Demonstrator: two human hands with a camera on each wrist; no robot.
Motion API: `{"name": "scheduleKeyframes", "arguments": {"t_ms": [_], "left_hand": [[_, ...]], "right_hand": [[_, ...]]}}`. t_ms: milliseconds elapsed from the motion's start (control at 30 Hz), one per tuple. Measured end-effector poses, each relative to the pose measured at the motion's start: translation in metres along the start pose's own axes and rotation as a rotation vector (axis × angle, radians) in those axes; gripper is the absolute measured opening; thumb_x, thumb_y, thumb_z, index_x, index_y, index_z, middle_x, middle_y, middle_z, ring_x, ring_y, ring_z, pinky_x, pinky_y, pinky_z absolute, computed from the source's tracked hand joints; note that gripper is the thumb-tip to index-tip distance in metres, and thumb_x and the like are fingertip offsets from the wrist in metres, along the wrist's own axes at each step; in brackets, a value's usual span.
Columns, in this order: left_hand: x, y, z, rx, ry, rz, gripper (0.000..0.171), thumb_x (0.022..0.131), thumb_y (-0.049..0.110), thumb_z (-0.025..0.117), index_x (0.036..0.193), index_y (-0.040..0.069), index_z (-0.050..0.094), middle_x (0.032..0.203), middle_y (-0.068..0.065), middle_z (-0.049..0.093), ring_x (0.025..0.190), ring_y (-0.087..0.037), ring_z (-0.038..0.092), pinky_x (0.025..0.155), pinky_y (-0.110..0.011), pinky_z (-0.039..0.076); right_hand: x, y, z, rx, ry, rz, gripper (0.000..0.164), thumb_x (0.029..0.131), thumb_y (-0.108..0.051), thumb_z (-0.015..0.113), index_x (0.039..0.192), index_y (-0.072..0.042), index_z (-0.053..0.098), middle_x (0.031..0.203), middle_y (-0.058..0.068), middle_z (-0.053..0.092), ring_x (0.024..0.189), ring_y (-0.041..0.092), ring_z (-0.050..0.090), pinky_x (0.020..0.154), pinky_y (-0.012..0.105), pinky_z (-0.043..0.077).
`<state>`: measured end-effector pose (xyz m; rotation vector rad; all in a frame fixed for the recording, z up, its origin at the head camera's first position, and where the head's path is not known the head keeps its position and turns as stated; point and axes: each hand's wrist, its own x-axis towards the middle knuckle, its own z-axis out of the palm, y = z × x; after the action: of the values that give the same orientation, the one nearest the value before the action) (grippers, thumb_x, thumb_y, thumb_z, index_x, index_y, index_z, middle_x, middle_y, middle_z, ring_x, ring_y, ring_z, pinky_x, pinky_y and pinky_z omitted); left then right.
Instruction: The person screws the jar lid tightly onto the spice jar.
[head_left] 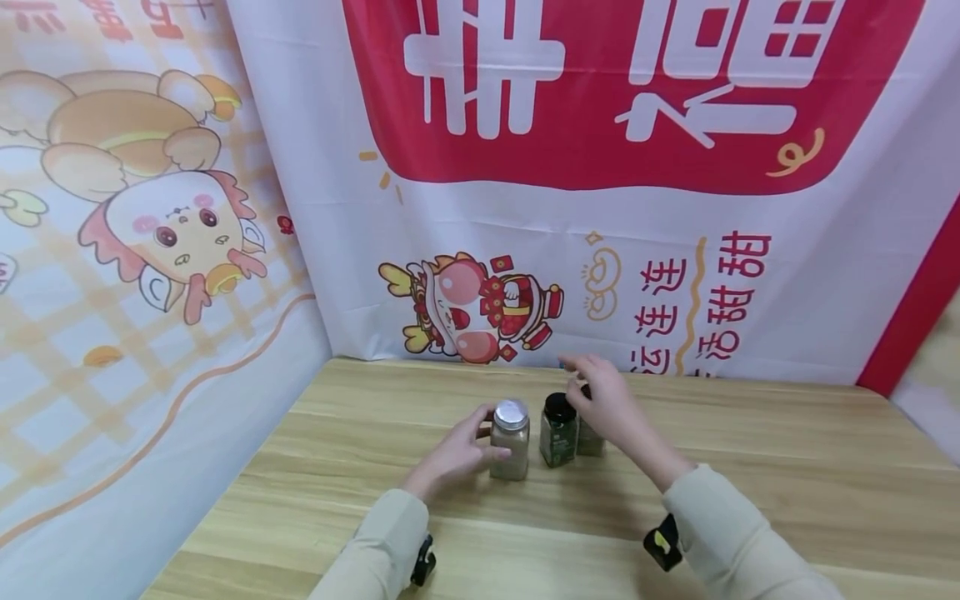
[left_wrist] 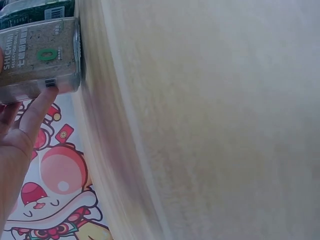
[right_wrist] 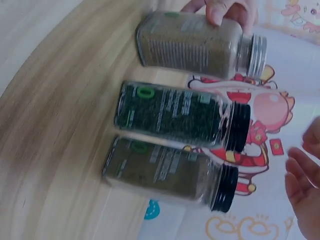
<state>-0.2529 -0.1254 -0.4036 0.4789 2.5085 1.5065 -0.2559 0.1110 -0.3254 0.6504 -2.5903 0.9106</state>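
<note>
Three spice jars stand side by side on the wooden table. My left hand (head_left: 459, 454) holds the leftmost one, a clear jar with a silver lid (head_left: 510, 450) and greyish-brown contents, thumb on one side and fingers on the other. Right of it is a jar of green flakes (head_left: 559, 440) with a black lid. The third jar (right_wrist: 157, 170), brown inside and black-lidded, sits close beside the green one. In the head view my right hand (head_left: 606, 404) partly hides it. Loosely bent, the right hand's fingers (right_wrist: 295, 170) hang beyond the black lids, apart from them in the right wrist view.
Behind the jars, a white cloth (head_left: 465, 217) with red print and cartoon figures hangs at the table's back edge. Another printed cloth (head_left: 150, 250) covers the left side. The wooden tabletop (head_left: 750, 467) stretches to both sides. Dark straps (head_left: 663, 542) circle both wrists.
</note>
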Motion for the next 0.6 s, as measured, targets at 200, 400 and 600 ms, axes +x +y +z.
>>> {"name": "scheduleKeyframes", "arguments": {"t_ms": [200, 400, 600], "left_hand": [[-0.001, 0.002, 0.000, -0.009, 0.008, -0.015, 0.068, 0.086, 0.017, 0.069, 0.145, 0.013, 0.036, 0.149, -0.017, 0.039, 0.135, -0.043, 0.039, 0.111, -0.058, 0.033], [0.002, 0.003, 0.002, -0.014, 0.021, -0.028, 0.067, 0.086, 0.018, 0.070, 0.144, 0.012, 0.037, 0.149, -0.016, 0.040, 0.135, -0.042, 0.040, 0.111, -0.057, 0.034], [0.002, 0.004, 0.001, -0.009, 0.039, -0.018, 0.072, 0.081, 0.020, 0.075, 0.143, 0.009, 0.038, 0.147, -0.017, 0.042, 0.133, -0.042, 0.042, 0.110, -0.055, 0.037]], "right_hand": [[0.002, 0.017, -0.013, -0.006, 0.140, 0.046, 0.040, 0.091, -0.004, 0.054, 0.129, 0.006, 0.053, 0.114, 0.025, 0.062, 0.103, 0.038, 0.059, 0.091, 0.051, 0.050], [-0.001, 0.031, -0.022, 0.007, 0.164, 0.126, 0.045, 0.092, -0.006, 0.051, 0.135, 0.007, 0.045, 0.120, 0.027, 0.058, 0.108, 0.041, 0.054, 0.094, 0.054, 0.047], [-0.005, 0.039, -0.023, 0.000, 0.209, 0.155, 0.045, 0.092, -0.007, 0.051, 0.134, 0.008, 0.045, 0.123, 0.029, 0.055, 0.110, 0.043, 0.051, 0.096, 0.055, 0.043]]}}
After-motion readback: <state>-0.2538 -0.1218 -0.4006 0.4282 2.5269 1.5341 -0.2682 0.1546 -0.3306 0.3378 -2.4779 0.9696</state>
